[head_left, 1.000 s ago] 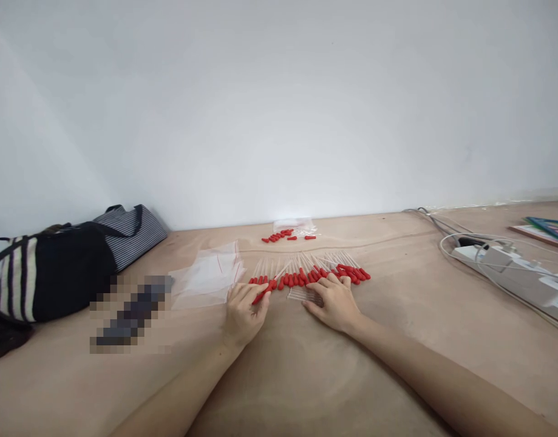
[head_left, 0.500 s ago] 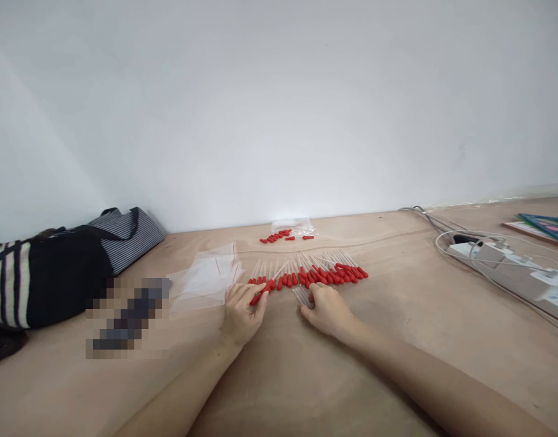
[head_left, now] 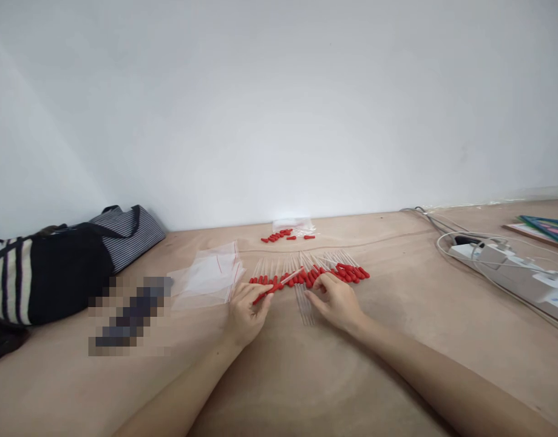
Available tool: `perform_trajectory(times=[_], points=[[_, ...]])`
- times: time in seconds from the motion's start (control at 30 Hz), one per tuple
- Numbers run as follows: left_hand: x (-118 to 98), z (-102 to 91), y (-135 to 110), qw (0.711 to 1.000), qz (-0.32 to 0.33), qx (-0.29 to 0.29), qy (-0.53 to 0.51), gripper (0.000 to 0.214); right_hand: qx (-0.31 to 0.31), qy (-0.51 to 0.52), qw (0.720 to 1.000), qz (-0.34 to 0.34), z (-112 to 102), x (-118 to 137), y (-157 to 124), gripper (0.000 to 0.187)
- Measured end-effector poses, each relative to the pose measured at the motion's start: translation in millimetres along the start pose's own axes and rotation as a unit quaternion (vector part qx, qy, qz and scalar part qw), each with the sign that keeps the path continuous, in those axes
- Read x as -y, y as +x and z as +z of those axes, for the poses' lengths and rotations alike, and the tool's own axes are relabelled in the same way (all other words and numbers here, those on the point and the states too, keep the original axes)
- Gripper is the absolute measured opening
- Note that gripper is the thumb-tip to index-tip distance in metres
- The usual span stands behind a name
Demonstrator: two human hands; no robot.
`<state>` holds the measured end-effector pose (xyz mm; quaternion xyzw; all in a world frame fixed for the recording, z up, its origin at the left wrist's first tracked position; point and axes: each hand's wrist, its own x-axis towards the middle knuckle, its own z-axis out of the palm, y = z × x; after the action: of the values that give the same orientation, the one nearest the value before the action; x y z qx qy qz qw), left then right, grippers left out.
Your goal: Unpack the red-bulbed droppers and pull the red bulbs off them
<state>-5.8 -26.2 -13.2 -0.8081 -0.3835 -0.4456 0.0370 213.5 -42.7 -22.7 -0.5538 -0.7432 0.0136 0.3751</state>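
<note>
My left hand point(head_left: 248, 312) is closed, its thumb and fingers pinching red-bulbed droppers point(head_left: 274, 288); a clear stem points up and right from them. Just to the right, my right hand point(head_left: 336, 298) has its thumb and forefinger apart beside a bunch of clear, thin tubes point(head_left: 305, 306) on the table. Its fingertips are close to the red bulbs of a row of droppers point(head_left: 349, 273); whether they touch is unclear. The row's stems point toward the wall, and its bulbs face me.
Clear zip bags point(head_left: 206, 276) lie left of the row. Loose red bulbs point(head_left: 279, 235) and a small plastic bag point(head_left: 291, 224) are near the wall. Left are a black striped bag point(head_left: 69, 267) and a blurred-out item point(head_left: 133, 312); a power strip point(head_left: 510, 267) with cables stands right.
My right hand has let go of the clear tubes, which now lie on the table, and has shifted slightly right. My left hand has moved a little to the right with the droppers.
</note>
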Motion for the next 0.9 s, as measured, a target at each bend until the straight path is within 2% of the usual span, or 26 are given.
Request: perform_trajectory(times=[0.1, 0.17, 0.23, 0.33, 0.57, 0.77, 0.9], points=[[-5, 3.2, -1, 0.997, -0.023, 0.058, -0.044, 0.015, -0.063, -0.037, 0.990, -0.118, -8, -9, -7, 0.016], [-9, 6.6, -1, 0.993, -0.034, 0.094, -0.070, 0.015, -0.073, -0.068, 0.979, -0.180, -9, -12, -9, 0.025], [-13, 9.9, -1, 0.988, -0.037, 0.117, -0.092, 0.015, -0.070, -0.082, 0.972, -0.210, -6, -13, -10, 0.025], [-18, 13.2, -1, 0.984, -0.033, 0.132, -0.115, 0.015, -0.059, -0.087, 0.970, -0.218, 0, -13, -11, 0.017], [-24, 19.9, -1, 0.981, -0.019, 0.167, -0.093, 0.015, -0.037, -0.082, 0.967, -0.239, 5, -9, -14, 0.019], [-25, 21.8, -5, 0.970, -0.073, 0.197, -0.118, 0.018, -0.008, -0.069, 0.962, -0.263, 0, -7, -15, 0.023], [-28, 18.1, -4, 0.968, -0.081, 0.201, -0.130, 0.016, -0.006, -0.065, 0.961, -0.269, -3, -6, -15, 0.025]])
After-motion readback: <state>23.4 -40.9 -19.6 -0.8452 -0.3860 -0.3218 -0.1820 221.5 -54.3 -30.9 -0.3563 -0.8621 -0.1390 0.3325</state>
